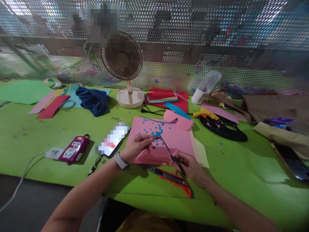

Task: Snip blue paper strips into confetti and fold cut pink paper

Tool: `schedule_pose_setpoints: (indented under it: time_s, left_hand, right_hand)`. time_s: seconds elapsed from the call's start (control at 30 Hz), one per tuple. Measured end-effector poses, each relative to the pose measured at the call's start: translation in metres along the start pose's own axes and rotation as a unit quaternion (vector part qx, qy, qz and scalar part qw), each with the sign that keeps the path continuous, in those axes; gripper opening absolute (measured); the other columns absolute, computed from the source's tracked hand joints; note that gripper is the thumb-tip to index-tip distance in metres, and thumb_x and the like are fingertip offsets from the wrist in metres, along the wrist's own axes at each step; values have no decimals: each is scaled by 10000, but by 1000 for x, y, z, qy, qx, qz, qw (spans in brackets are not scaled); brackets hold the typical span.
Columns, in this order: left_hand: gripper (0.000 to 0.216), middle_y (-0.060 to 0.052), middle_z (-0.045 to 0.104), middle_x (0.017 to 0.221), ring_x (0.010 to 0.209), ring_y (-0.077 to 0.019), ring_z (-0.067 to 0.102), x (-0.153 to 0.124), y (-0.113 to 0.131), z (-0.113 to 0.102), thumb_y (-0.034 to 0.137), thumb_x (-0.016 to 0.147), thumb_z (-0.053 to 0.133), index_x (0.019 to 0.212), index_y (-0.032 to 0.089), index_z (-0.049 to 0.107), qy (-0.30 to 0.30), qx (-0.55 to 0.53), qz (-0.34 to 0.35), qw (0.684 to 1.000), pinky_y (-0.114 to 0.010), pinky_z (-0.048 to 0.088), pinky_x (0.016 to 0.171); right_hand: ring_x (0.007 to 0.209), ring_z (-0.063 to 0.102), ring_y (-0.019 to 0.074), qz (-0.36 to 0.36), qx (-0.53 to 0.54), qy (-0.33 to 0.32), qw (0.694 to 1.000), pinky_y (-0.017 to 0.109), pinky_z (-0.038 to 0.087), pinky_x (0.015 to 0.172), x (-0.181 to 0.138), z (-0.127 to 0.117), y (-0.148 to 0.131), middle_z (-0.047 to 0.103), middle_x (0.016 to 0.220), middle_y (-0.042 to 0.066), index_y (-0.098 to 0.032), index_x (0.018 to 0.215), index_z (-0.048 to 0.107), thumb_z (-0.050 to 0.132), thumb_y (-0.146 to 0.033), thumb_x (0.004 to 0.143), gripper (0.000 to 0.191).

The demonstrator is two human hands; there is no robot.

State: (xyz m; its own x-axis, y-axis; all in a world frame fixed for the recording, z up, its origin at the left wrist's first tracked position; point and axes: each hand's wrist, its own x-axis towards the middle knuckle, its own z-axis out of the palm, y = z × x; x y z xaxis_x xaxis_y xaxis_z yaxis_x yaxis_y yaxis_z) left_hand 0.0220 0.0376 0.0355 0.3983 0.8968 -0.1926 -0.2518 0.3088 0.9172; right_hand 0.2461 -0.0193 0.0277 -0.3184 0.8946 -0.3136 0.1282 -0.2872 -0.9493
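Over a pink paper sheet [176, 138] my left hand [138, 146] is closed in a pinch. A small piece of blue paper [157, 134] shows at its fingertips, partly hidden. My right hand [187, 164] grips the dark handles of a pair of scissors [178, 163]. Their blades reach up and left to the blue paper at my left fingertips. Several tiny blue paper squares [145, 126] lie scattered on the pink sheet. Just below the sheet, close to my right hand, lies a black and orange utility knife [172, 178].
A lit phone [114, 140] and a purple power strip [74, 149] lie left. Behind stand a fan [130, 98], a blue cloth [94, 100] and stacked coloured paper [161, 97]. Rightward are a clear-topped bottle [206, 87], a yellow-handled tool [205, 112], a black disc-shaped object [231, 133] and another phone [291, 161].
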Motion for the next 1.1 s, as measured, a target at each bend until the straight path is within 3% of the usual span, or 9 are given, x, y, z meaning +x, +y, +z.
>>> schedule_pose_setpoints:
  time_s: [0.13,0.37,0.57,0.93,1.1]
  left_hand:
    - [283,15,592,489,444,-78,516,0,0,0,371,738,736,836,108,700,14,-9,8,1000,-254,473,625]
    - [277,-9,621,513,463,-92,543,1,-8,-1,373,776,702,846,105,704,-24,-2,-6,1000,-262,467,617]
    - [331,-17,628,514,460,-95,549,-1,-7,0,384,761,715,912,89,717,-33,7,-17,999,-252,459,604]
    - [314,9,606,475,428,-78,536,-3,0,0,379,762,714,894,95,719,-48,18,-12,999,-296,495,751]
    - [285,7,607,472,427,-80,534,-2,1,1,375,762,717,844,102,704,-48,12,-5,999,-287,495,719]
  right_hand:
    - [521,516,102,-17,10,29,999,243,457,495,1,-1,-2,504,630,-35,-189,675,496,767,-545,623,450]
    - [506,430,87,10,-42,3,999,215,365,471,-2,4,-4,458,556,-58,-188,660,483,754,-540,639,445]
    - [523,456,97,22,-34,7,999,220,377,481,-2,4,-2,472,579,-48,-188,673,485,741,-565,637,457]
    - [527,450,94,19,-27,-15,999,218,376,486,-2,1,-1,474,590,-48,-191,678,484,732,-559,663,444]
    - [519,449,90,19,-28,-12,999,219,369,478,-2,2,0,462,581,-52,-187,677,481,729,-568,662,454]
